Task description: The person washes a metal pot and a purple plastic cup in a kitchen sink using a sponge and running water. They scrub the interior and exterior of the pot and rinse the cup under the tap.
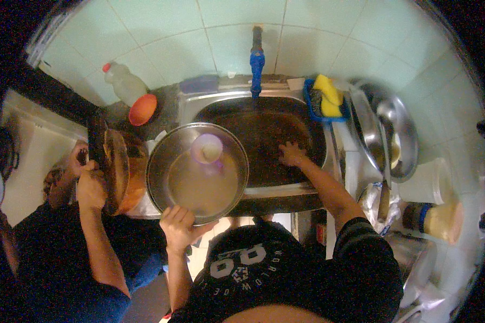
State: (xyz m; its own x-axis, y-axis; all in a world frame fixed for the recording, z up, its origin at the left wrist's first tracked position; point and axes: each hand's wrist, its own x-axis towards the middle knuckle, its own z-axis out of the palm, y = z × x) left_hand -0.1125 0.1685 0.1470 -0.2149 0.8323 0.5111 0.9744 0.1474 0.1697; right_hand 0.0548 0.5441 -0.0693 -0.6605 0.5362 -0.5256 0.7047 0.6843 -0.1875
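My left hand [179, 227] grips the near rim of a round metal basin [157, 173], thumb reaching along its outside. Cloudy liquid covers the basin's bottom, and a light purple plastic cup [207, 149] with a handle is inside, towards the far wall. The basin overlaps the left part of a metal sink [242, 191]. Over the sink's dark interior my right hand [294, 154] reaches down with its fingers apart, and nothing shows in it. Whether the fingertips touch anything down there cannot be made out. A blue faucet [257, 72] points down above the sink's far edge.
A blue basket [339, 119] holds a yellow sponge [330, 101]. Metal pans [408, 141] lean at the right, near a lidded jar [440, 221]. An orange bowl [143, 110] and a bottle [125, 82] stand back left. Another person's hand [92, 187] is beside a brown bowl [119, 169].
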